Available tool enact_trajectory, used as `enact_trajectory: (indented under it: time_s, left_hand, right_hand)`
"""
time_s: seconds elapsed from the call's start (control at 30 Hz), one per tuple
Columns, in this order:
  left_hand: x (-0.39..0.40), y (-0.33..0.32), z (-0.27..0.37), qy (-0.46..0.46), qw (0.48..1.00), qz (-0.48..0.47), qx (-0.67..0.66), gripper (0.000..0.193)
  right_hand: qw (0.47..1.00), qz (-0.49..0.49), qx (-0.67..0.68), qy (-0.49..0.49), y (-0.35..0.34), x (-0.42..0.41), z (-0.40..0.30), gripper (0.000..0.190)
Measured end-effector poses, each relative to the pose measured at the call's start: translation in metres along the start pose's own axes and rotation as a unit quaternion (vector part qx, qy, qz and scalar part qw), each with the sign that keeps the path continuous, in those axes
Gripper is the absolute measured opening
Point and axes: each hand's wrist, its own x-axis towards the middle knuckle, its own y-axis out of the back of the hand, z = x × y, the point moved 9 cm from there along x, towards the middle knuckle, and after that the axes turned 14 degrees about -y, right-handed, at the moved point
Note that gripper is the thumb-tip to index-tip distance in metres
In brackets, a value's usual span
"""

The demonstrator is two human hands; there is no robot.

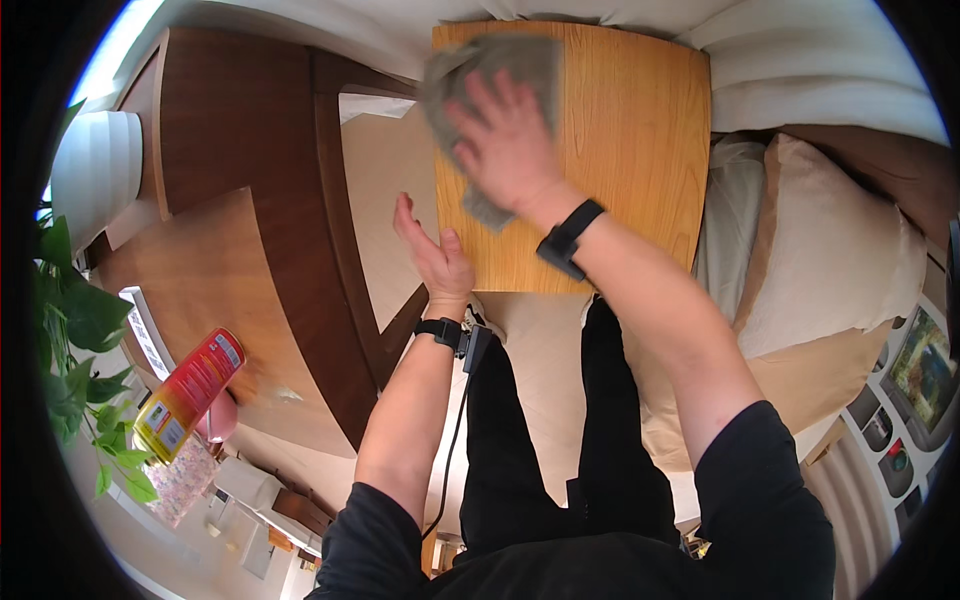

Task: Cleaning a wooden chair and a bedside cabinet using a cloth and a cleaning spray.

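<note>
A grey cloth (499,82), blurred, lies bunched over the far left part of a small wooden table (637,142). My right hand (506,142) rests flat on top of this cloth, palm down and fingers spread, and it too is blurred. Beside the table's near left corner is my left hand (435,259), with thumb and fingers apart and nothing in it. Whether it touches the table edge I cannot tell. Black bands with small devices are strapped to both wrists.
A dark wooden cabinet (232,112) stands left, with a red and yellow canister (191,394), a white lamp (97,172) and a leafy plant (82,311) nearby. Pale curtains (810,67) hang behind the table. At right, a beige cushion (825,247) leans on a seat (817,375).
</note>
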Motion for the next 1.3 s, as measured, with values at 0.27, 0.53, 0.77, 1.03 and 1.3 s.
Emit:
enact_trajectory:
  time_s: [0.27, 0.53, 0.77, 1.03, 1.3]
  left_hand:
    - [-0.001, 0.01, 0.023, -0.1, 0.993, 0.068, 0.0, 0.095]
    - [-0.001, -0.004, 0.014, -0.114, 0.992, -0.005, 0.054, 0.078]
    - [0.012, -0.032, 0.005, -0.08, 0.996, -0.029, 0.034, 0.081]
    - [0.016, -0.034, 0.003, -0.084, 0.987, -0.117, 0.064, 0.095]
    - [0.019, -0.045, 0.008, -0.094, 0.983, -0.118, 0.107, 0.098]
  right_hand:
    - [0.989, -0.118, 0.069, 0.048, 0.01, -0.194, -0.015, 0.057]
    - [0.988, -0.014, -0.058, -0.142, 0.078, -0.222, 0.14, 0.069]
    - [0.974, 0.107, -0.188, -0.072, 0.065, -0.117, 0.245, 0.071]
    - [0.967, 0.23, -0.011, -0.109, 0.091, -0.28, 0.209, 0.049]
    - [0.957, 0.276, 0.031, 0.086, -0.002, -0.248, -0.012, 0.027]
